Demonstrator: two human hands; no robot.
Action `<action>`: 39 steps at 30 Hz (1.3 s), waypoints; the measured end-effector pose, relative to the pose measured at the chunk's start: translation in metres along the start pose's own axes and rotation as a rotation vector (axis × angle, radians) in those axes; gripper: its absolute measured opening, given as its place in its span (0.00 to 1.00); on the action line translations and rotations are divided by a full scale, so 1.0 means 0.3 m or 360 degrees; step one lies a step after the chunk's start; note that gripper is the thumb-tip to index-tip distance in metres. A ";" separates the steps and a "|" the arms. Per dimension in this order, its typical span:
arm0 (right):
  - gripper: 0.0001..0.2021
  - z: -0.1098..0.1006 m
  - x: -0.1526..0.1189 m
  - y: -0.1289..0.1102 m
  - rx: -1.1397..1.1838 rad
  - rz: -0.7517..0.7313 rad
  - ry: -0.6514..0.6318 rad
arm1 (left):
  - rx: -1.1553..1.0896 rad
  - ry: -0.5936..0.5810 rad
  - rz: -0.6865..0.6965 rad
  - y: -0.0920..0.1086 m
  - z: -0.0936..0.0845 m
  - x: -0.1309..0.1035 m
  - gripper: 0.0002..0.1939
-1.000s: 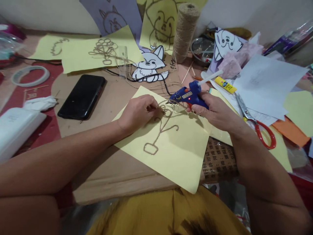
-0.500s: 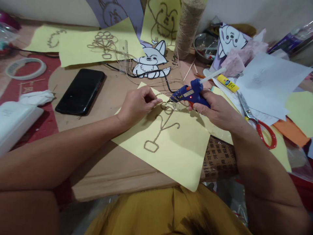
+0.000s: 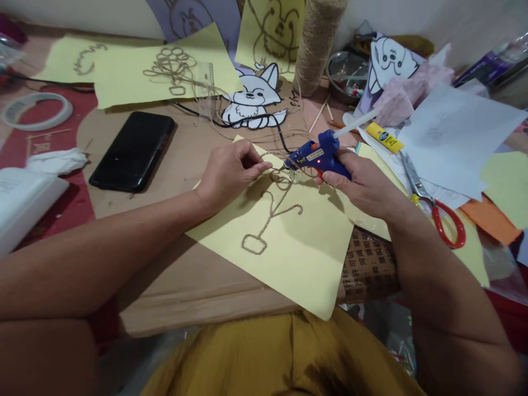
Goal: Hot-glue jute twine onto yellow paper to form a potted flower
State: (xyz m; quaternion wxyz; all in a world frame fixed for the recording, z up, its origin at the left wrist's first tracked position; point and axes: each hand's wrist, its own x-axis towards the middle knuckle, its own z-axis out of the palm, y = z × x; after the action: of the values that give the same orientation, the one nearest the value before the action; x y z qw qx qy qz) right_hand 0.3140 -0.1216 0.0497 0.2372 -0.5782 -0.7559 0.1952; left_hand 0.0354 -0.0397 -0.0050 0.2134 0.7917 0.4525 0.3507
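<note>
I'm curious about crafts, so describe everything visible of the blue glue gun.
The glue gun is blue, apparently plastic, with a pale label, a small lit red light and a reddish trigger. A whitish glue stick juts from its back. The right hand grips its handle, nozzle angled down to the left over the yellow paper, near twine. I cannot tell if glue is at its tip.

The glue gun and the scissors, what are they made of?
Glue gun: probably hard plastic, because its blue body looks smooth and moulded.
Scissors: blades probably steel, as they're grey and shiny; handles smooth, glossy red, maybe plastic.
</note>
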 end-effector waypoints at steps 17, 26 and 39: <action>0.23 -0.019 -0.010 -0.007 -0.0052 -0.0018 -0.0037 | -0.0029 -0.0034 -0.0131 0.026 -0.004 0.001 0.11; 0.23 -0.002 -0.003 -0.003 -0.0044 -0.0062 0.0011 | -0.0036 -0.0061 -0.0203 0.040 -0.008 0.002 0.12; 0.18 -0.013 -0.012 -0.019 -0.0094 -0.0028 -0.0010 | 0.0009 -0.0066 -0.0192 0.047 -0.011 0.003 0.11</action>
State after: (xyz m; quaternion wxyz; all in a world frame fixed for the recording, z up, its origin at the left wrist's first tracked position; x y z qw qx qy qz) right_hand 0.3126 -0.1265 0.0557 0.2194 -0.5776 -0.7672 0.1725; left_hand 0.0413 -0.0458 0.0066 0.2412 0.7706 0.4960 0.3193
